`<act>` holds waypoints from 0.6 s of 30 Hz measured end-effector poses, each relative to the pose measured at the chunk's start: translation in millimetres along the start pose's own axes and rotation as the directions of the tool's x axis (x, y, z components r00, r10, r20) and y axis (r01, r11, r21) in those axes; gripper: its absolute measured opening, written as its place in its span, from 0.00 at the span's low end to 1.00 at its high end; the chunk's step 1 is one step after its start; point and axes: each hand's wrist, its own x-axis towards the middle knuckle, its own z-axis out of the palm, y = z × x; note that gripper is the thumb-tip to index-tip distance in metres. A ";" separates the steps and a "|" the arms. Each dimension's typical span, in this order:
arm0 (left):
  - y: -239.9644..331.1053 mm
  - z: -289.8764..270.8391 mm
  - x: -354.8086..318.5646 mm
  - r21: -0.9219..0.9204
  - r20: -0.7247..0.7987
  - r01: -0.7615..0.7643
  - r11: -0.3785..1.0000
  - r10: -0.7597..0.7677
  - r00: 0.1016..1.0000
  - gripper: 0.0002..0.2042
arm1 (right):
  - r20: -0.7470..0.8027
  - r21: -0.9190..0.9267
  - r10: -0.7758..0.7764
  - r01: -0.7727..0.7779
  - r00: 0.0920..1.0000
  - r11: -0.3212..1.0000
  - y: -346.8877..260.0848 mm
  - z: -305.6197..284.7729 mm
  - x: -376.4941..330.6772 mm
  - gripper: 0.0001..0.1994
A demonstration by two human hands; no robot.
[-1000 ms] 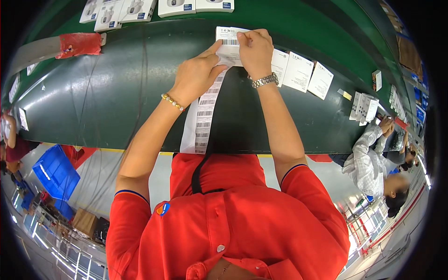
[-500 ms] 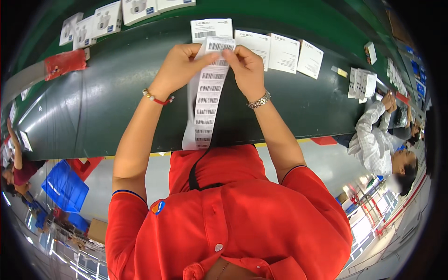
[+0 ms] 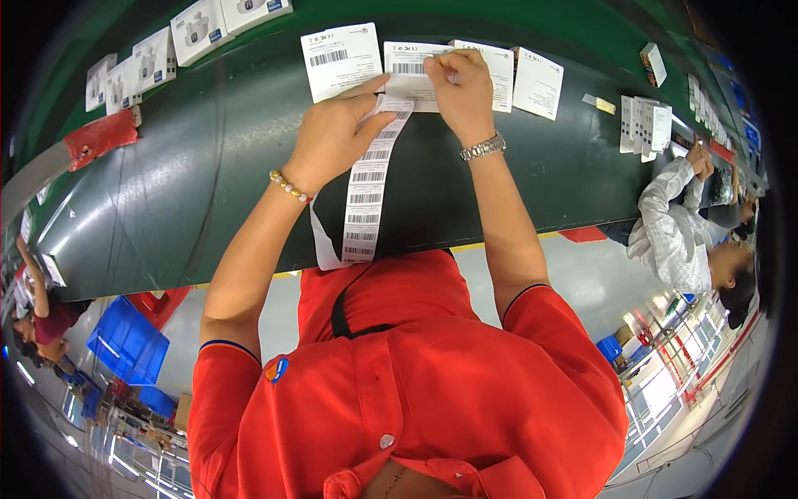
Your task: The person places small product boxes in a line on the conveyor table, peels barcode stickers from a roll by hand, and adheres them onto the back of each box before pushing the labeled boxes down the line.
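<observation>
My left hand (image 3: 337,137) is closed on the upper end of a long strip of barcode labels (image 3: 366,198), thumb over the strip. The strip hangs toward me, its lower end curled back near the table edge. Its fingertip reaches the lower edge of a white box. My right hand (image 3: 465,91) pinches the right end of a barcode label (image 3: 407,69) lying across a second white box (image 3: 401,48). To the left, another white box (image 3: 342,79) bears a barcode label. A partly covered box (image 3: 502,79) and a further white box (image 3: 538,85) lie to the right.
Picture-printed boxes (image 3: 198,32) stand at the far left, near a red-wrapped bar (image 3: 101,139). More small boxes (image 3: 644,126) stand right, by a co-worker in a pale checked top (image 3: 665,212). A blue crate (image 3: 129,339) is on the floor at left.
My right hand has left the strip and moved up and right to the second box, where a barcode label now shows. My left hand has shifted slightly left and down with the strip.
</observation>
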 end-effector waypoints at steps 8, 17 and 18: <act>-3.9 15.1 5.5 0.213 0.057 -0.053 0.976 0.042 0.998 0.12 | -0.087 -0.447 -0.235 0.173 0.968 0.878 -11.2 6.2 -2.4 0.08; 5.9 8.1 31.1 -0.468 0.162 0.244 0.849 -0.189 0.969 0.14 | 0.245 0.601 0.072 -0.210 0.967 0.771 -8.7 -21.0 -37.8 0.05; 10.3 9.6 31.4 -0.460 0.233 0.296 0.837 -0.208 0.950 0.12 | 0.247 0.556 0.103 -0.228 0.963 0.799 -8.3 -27.6 -41.5 0.05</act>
